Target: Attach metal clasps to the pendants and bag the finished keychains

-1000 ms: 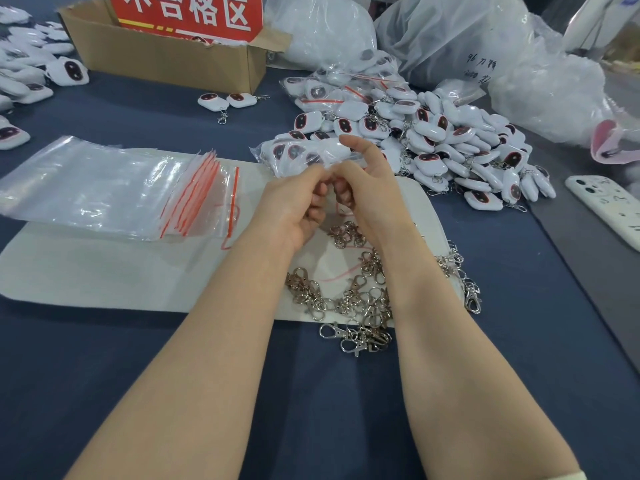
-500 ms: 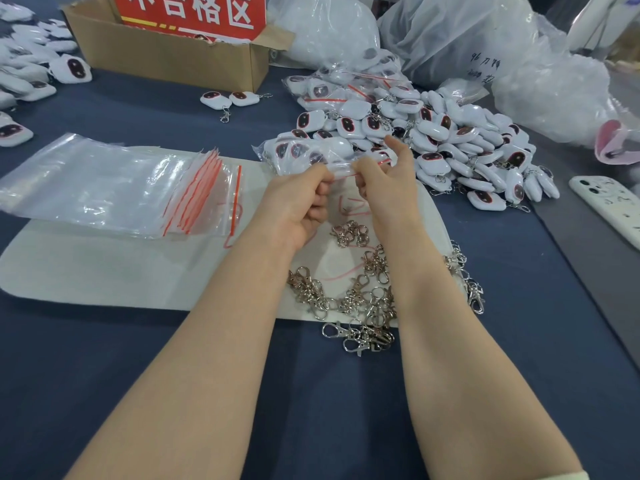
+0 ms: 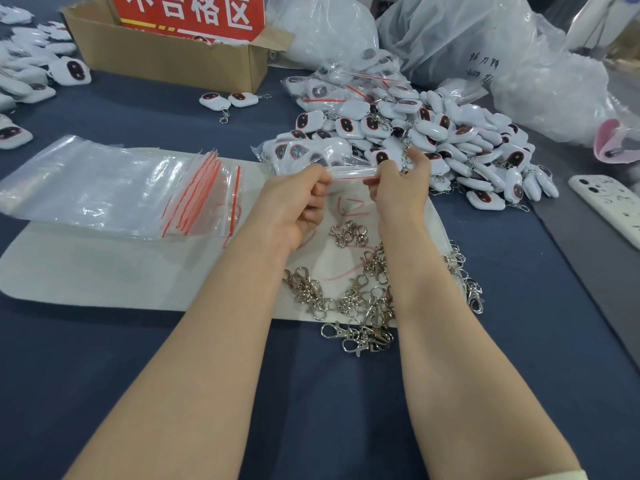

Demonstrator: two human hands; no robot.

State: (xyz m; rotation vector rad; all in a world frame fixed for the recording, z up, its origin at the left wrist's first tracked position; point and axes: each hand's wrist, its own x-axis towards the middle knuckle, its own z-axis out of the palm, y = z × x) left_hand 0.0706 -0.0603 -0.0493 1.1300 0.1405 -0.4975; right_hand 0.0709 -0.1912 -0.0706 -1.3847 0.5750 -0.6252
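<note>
Clear plastic forms the 1 filled bag held over the far edge of the white mat. 2 hands grasp it: the left hand pinches the left end of its red zip strip and the right hand pinches the right end, with fingers curled on both. The strip runs left to right between them. The bag's mouth faces the person, and its body, stuffed with white pendants, points away past the mat's far edge. I cannot tell how many pendants are inside.

On the mat's near right part lies 1 tangle of metal clasps, too knotted to count. Some spill over the mat's near and right edges onto the blue cloth. On the mat's left part rests 1 fanned stack of empty bags, their red strips toward the mat's middle.

Beyond the mat's far right corner sits 1 heap of pendants. Beyond the far edge stands 1 cardboard box, and 2 keychains lie side by side between it and the mat. Right of the mat, well apart, lies 1 phone.
</note>
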